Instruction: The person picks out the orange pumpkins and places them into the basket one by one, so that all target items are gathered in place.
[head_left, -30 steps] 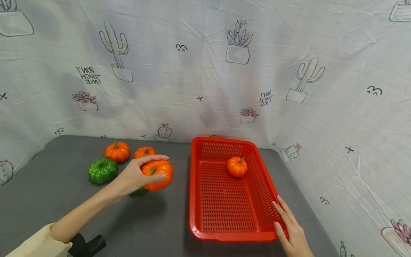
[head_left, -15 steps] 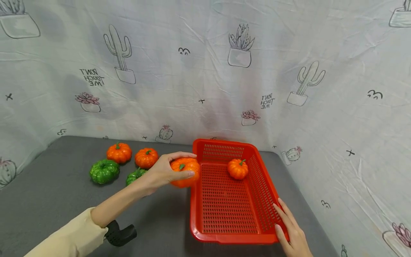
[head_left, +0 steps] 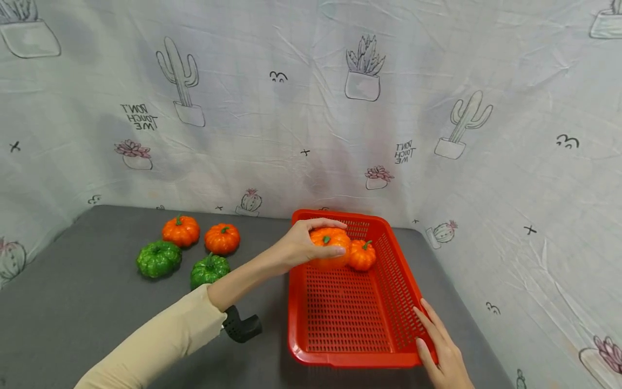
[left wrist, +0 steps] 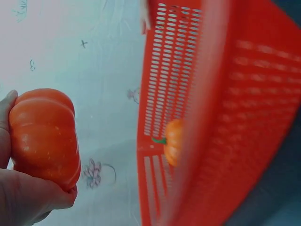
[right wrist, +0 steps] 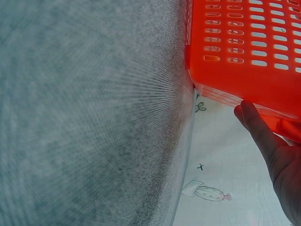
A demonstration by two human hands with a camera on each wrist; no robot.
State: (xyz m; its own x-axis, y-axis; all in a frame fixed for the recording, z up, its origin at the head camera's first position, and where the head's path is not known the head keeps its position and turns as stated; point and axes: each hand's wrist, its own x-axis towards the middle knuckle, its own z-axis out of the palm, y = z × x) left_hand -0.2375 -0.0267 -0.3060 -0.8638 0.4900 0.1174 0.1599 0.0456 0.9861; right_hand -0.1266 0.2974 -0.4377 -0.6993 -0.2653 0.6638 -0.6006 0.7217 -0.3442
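Observation:
My left hand (head_left: 296, 246) grips a smooth orange pumpkin (head_left: 332, 243) between thumb and fingers, over the left part of a red plastic basket (head_left: 297, 324). The held pumpkin (left wrist: 44, 136) shows its ribbed side in the left wrist view. A smaller orange pumpkin (head_left: 362, 255) with a green stem lies inside the basket toward the back; the held one partly overlaps it in the head view. My right hand (head_left: 444, 351) rests at the basket's near right corner with fairly straight fingers. In the right wrist view, the fingers (right wrist: 261, 132) touch the basket rim (right wrist: 282, 106) from outside.
Left of the basket on the grey table (head_left: 87, 308) sit two orange pumpkins (head_left: 181, 231) (head_left: 222, 239) and two green pumpkins (head_left: 159, 259) (head_left: 209, 270). The left forearm passes close by the nearer green one. A white cloth with cactus drawings (head_left: 243, 124) hangs behind and to the right.
My left hand has carried the orange pumpkin rightward from beside the other pumpkins to over the basket. The right hand has stayed at the basket's corner.

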